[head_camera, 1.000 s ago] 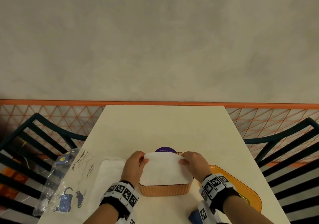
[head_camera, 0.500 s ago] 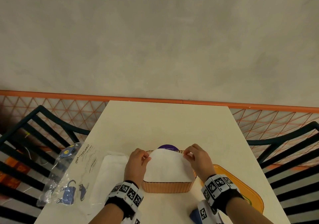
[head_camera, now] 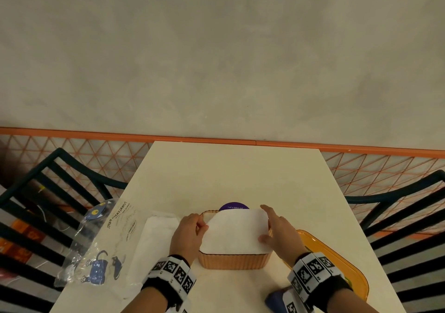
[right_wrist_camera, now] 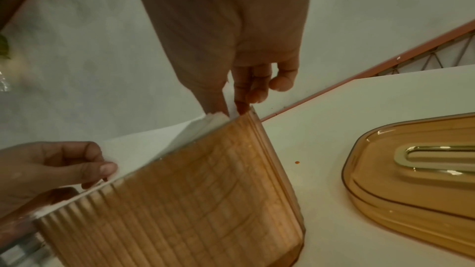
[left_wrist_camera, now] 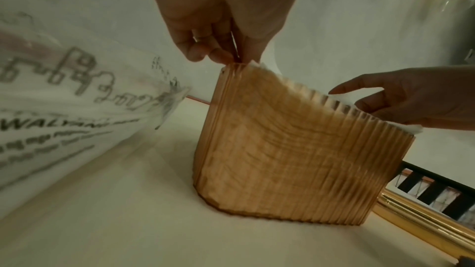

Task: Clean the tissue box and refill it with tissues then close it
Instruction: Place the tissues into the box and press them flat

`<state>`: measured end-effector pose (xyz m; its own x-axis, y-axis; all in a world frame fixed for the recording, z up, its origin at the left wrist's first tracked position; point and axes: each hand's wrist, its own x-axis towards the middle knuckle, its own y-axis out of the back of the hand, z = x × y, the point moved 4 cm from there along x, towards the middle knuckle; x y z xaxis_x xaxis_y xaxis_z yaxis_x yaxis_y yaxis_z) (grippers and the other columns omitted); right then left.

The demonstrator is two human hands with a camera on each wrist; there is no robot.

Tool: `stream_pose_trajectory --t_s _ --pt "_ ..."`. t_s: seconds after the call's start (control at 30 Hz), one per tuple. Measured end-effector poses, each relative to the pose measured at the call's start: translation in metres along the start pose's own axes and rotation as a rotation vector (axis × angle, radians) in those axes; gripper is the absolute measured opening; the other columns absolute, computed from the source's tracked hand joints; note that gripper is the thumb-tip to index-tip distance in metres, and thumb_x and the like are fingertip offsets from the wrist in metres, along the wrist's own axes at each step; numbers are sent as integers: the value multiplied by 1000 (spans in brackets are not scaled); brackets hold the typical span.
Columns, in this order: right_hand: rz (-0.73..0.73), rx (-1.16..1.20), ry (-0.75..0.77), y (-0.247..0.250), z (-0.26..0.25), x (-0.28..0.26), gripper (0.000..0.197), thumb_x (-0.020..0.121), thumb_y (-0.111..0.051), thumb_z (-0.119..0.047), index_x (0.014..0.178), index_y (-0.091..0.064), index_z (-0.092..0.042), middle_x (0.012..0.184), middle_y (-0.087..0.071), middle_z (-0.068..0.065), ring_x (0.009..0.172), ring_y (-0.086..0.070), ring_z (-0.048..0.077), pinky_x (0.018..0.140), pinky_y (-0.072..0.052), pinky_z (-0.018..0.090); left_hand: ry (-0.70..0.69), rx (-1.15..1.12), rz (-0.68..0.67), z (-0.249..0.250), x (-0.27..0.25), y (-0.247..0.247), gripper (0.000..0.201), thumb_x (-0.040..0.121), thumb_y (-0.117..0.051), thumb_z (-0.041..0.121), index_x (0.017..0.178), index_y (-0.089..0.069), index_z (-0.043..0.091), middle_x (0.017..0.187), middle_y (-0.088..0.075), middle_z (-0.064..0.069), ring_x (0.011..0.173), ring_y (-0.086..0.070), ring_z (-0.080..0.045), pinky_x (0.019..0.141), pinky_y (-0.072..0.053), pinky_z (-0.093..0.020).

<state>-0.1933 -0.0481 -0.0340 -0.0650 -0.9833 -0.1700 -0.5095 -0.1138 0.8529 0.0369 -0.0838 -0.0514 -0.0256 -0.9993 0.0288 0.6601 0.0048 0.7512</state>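
Observation:
An amber ribbed tissue box (head_camera: 234, 261) stands near the table's front edge, with no lid on it. A white stack of tissues (head_camera: 234, 232) lies across its open top, tilted and partly inside. My left hand (head_camera: 202, 223) pinches the stack's left edge at the box rim. My right hand (head_camera: 265, 226) holds the right edge, thumb on top and fingers down the side. The right wrist view shows the tissues (right_wrist_camera: 144, 149) caught between thumb and fingers of my right hand (right_wrist_camera: 231, 107). To the right, the amber lid (head_camera: 337, 264) lies flat on the table.
A clear printed tissue wrapper (head_camera: 101, 240) and a second white tissue stack (head_camera: 156, 240) lie left of the box. A purple disc (head_camera: 234, 207) sits just behind it, and a blue object (head_camera: 274, 300) is at the front edge. Dark chairs flank the table (head_camera: 236, 173).
My right hand slid from the stack's far right corner back along its right edge. The stack shifted slightly right, baring the box's far left rim.

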Motion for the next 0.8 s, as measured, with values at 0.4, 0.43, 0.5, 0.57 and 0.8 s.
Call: stream_pose_trajectory --t_s 0.4,0.43,0.5,0.57,0.8 --pt "83 -83 31 -6 9 0 29 91 -52 -26 119 -47 -22 114 -64 -2 99 -60 18 80 -50 26 -163 164 -81 10 -20 -2 33 93 -48 20 126 -45 20 110 -51 1 102 -52 -15 90 -41 -20" --pt "76 -91 33 -6 9 0 29 91 -53 -28 119 -48 -22 114 -64 -2 100 -60 18 80 -50 26 -145 168 -99 11 -20 -2 41 93 -49 22 133 -40 22 119 -51 0 110 -51 -16 96 -39 -23" --pt "52 -78 42 -5 10 -1 33 89 -56 -31 120 -49 -23 114 -63 -4 100 -59 17 80 -50 25 -122 151 -139 13 -19 -3 53 92 -52 28 140 -32 25 129 -49 1 119 -47 -17 103 -34 -26" --pt "41 -35 60 -3 12 -1 35 87 -58 -30 121 -50 -23 112 -63 -4 96 -58 15 78 -50 24 -103 134 -159 13 -19 -3 58 91 -54 30 143 -29 28 132 -48 2 120 -47 -17 104 -32 -27" --pt "129 91 74 3 19 2 26 92 -54 -21 118 -54 -23 96 -58 -9 77 -53 11 63 -38 15 -316 317 75 27 -22 -5 69 72 -76 28 131 -40 26 121 -55 -1 108 -40 -13 84 -49 -33"
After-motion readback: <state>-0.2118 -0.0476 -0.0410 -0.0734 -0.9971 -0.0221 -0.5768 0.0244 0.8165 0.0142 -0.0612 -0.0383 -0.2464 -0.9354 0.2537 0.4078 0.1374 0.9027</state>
